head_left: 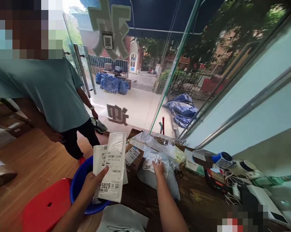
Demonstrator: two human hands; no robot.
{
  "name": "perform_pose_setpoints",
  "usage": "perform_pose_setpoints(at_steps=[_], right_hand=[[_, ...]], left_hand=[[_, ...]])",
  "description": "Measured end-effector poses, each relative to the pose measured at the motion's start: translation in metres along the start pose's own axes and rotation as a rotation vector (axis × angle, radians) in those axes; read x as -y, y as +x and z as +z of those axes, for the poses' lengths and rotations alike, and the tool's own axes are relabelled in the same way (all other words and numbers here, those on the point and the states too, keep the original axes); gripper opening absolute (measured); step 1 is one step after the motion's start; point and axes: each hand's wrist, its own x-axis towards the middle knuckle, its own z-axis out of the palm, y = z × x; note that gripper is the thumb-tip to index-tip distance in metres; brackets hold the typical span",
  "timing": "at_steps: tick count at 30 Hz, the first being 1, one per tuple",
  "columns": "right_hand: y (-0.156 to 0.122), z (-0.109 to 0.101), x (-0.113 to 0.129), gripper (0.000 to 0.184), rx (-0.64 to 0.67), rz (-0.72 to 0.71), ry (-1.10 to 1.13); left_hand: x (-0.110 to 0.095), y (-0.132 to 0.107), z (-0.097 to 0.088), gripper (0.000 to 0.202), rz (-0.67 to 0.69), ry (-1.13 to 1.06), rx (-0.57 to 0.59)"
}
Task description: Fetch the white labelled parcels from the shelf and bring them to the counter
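Two flat white parcels with printed shipping labels, one marked 5029, are held upright by my left hand, its thumb across the front. My right hand reaches over the table and pinches the top of a small white plastic parcel labelled 5020. That small parcel lies on a larger grey mailing bag. Left of the bag sits a brown cardboard box with a label. Dark-handled scissors lie just right of the bag.
Below my left arm stand a blue bin and a red stool. A person in a teal shirt stands at the left, holding a bag. Cables and a blue tape-like roll occupy the table's right side. Glass doors are ahead.
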Motion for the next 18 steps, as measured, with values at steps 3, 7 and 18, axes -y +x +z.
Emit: perform_pose_setpoints(at_steps=[3,7,18], right_hand=[[-0.023,0.007,0.016,0.065,-0.052,-0.05,-0.025],[-0.088,0.015,0.041,0.049,0.359,-0.229,0.116],[-0.176,0.023,0.049,0.045,0.797,-0.254,0.469]], left_hand=[[0.002,0.003,0.006,0.011,0.061,0.029,-0.011],[0.005,0.004,0.012,0.019,0.128,0.025,0.025],[0.006,-0.002,0.024,0.026,0.19,0.109,0.066]])
